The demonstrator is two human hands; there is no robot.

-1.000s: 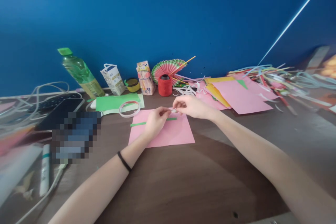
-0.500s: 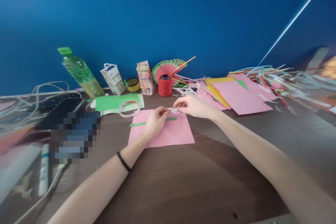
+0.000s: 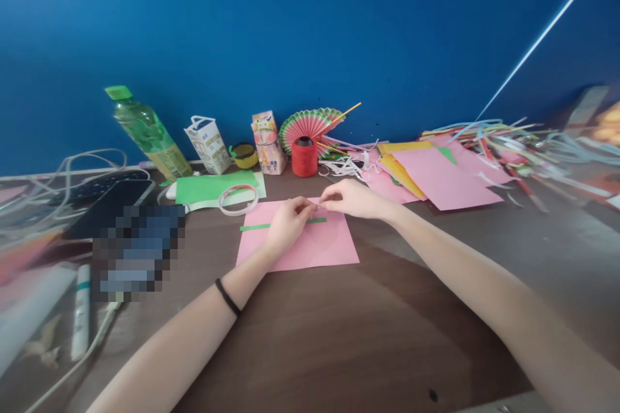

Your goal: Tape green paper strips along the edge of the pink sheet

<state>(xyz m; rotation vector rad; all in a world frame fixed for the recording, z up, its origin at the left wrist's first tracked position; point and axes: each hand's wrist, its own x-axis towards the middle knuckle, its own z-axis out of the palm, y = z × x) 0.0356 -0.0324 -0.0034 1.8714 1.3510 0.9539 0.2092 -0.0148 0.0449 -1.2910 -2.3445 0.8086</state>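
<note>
A pink paper sheet (image 3: pixel 314 245) lies on the brown table (image 3: pixel 368 335) in front of me, with a thin green paper strip (image 3: pixel 254 227) across its upper part. Both hands hover just above the sheet's far edge, fingertips meeting. My left hand (image 3: pixel 287 224) and my right hand (image 3: pixel 351 199) each pinch an end of a tiny pale piece, too small to name. A roll of clear tape (image 3: pixel 238 199) rests just left of the sheet, on a green sheet (image 3: pixel 208 187).
Along the blue wall stand a green bottle (image 3: pixel 148 132), two small cartons (image 3: pixel 209 145), a red thread spool (image 3: pixel 304 157) and a paper fan (image 3: pixel 310 124). Stacked pink and yellow sheets (image 3: pixel 436 177) and loose strips lie right. A phone, cables and a pen (image 3: pixel 81 311) crowd the left.
The fingertips of both hands have drawn closer together; the small pale piece that showed between them is now almost hidden. The arms have barely moved.
</note>
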